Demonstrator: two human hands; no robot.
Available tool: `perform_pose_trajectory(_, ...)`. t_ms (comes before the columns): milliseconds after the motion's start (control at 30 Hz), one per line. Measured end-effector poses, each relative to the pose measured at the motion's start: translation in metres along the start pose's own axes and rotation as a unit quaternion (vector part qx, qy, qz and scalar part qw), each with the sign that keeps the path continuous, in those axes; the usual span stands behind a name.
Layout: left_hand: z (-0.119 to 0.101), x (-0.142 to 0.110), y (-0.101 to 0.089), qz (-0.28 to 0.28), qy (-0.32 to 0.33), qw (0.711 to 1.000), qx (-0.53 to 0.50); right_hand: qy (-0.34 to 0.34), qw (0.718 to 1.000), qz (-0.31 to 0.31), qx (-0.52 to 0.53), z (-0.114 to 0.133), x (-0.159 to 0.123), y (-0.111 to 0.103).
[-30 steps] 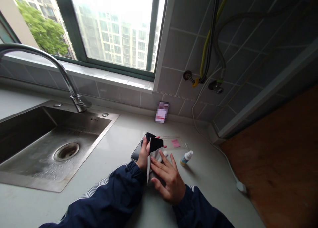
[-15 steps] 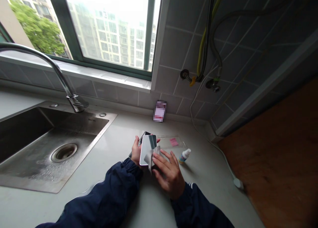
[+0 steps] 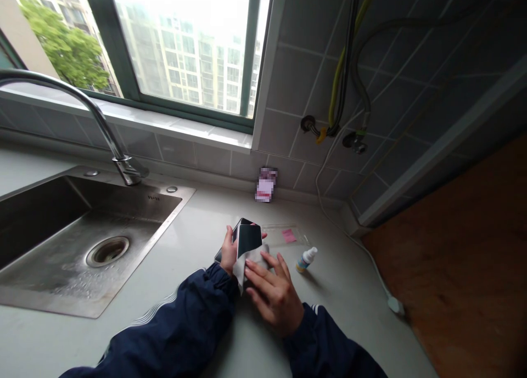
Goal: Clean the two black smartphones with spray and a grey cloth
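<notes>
My left hand (image 3: 228,252) grips a black phone (image 3: 248,237) by its edges and holds it tilted above the pale counter (image 3: 197,230), near a second dark slab beneath it. My right hand (image 3: 272,297) presses a grey cloth (image 3: 247,260) against the phone's lower end with its fingers stretched flat. Both arms wear dark blue sleeves with white stripes.
A small spray bottle (image 3: 305,259) and a clear bag with a pink label (image 3: 290,235) lie right of the hands. A steel sink (image 3: 82,241) with a curved tap (image 3: 119,158) sits at left. A white cable (image 3: 370,263) runs along the counter's right edge beside a wooden surface (image 3: 465,268).
The phone tilted so its face flashed bright, then went dark again. My right hand with the cloth slid slightly down and left along the phone.
</notes>
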State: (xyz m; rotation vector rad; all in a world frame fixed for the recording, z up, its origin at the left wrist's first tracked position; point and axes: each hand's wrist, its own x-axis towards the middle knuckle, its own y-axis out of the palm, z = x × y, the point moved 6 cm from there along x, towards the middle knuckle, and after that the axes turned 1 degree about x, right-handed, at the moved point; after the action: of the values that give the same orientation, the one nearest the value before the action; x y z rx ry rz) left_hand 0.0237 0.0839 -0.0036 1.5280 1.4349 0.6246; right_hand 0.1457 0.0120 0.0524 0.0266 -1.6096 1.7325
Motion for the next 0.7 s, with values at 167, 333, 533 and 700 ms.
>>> perform_pose_trajectory(167, 0.002, 0.002, -0.003, 0.069, 0.001, 0.998, -0.01, -0.018, 0.994, 0.103, 0.007, 0.013, -0.002, 0.013)
perform_pose_trajectory(333, 0.009, 0.005, -0.01, 0.068, -0.032, 0.997, -0.009, -0.009, 0.993, 0.115, 0.004, 0.014, -0.003, 0.015)
perform_pose_trajectory(533, 0.016, 0.006, 0.001, 0.084, -0.043, 0.996, 0.005, 0.007, 0.997, 0.079, 0.0, 0.007, -0.003, 0.014)
perform_pose_trajectory(700, 0.033, -0.003, 0.024, 0.13, -0.039, 0.991, 0.015, 0.056, 0.998, 0.033, -0.019, -0.007, -0.004, 0.012)
